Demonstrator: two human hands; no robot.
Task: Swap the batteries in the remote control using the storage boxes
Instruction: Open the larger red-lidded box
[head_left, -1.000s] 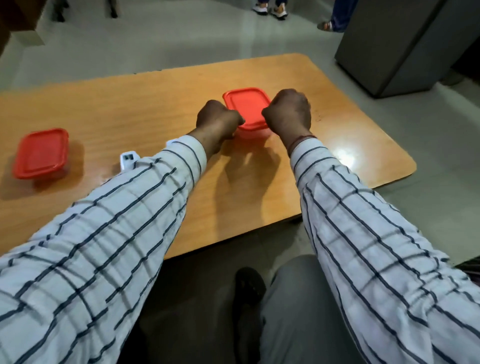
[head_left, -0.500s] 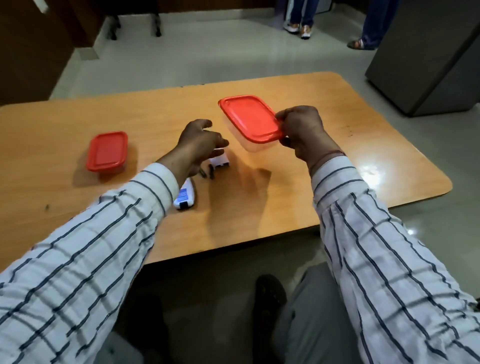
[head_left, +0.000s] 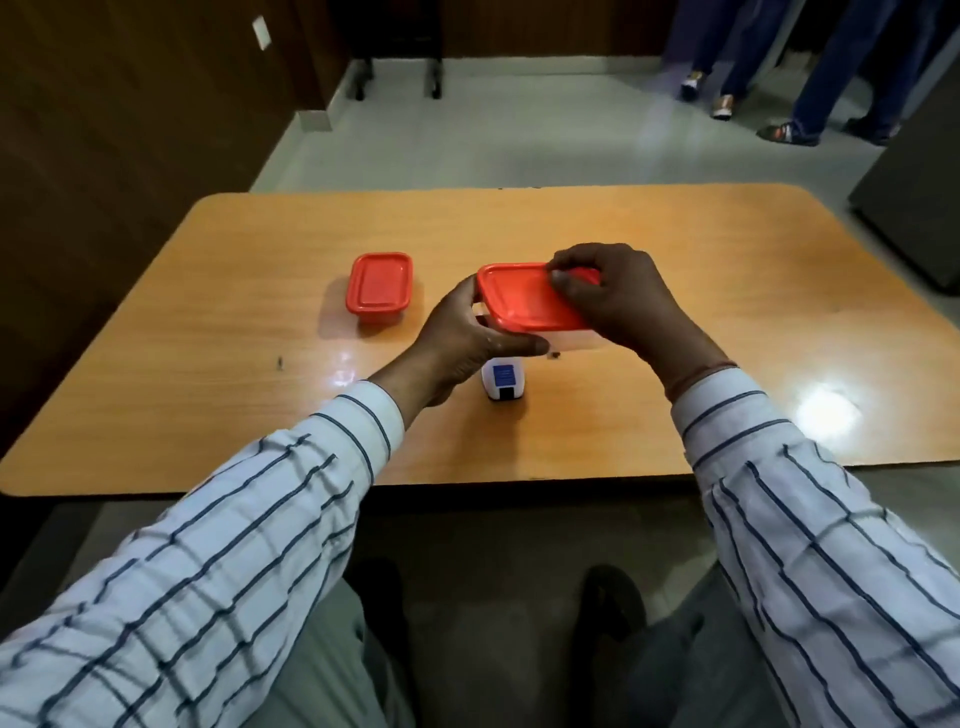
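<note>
A wooden table (head_left: 727, 291) with rounded corners spreads wide — bare surface lies left and right of both hands, its near edge just past the cuffs. A red-lidded storage box (head_left: 524, 301) is held above it: the left hand (head_left: 467, 338) has fingers clamped on its left end, the right hand (head_left: 618, 301) pinches the lid's far right corner. Half a second ago only the right hand held it. A second box (head_left: 380, 287) sits left of the left fingers. The white remote control (head_left: 503, 382) lies below the left thumb — previously beside the left wrist.

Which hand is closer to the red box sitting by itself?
Left. The left hand is just beside that box; the right hand is farther, across the held box.
</note>
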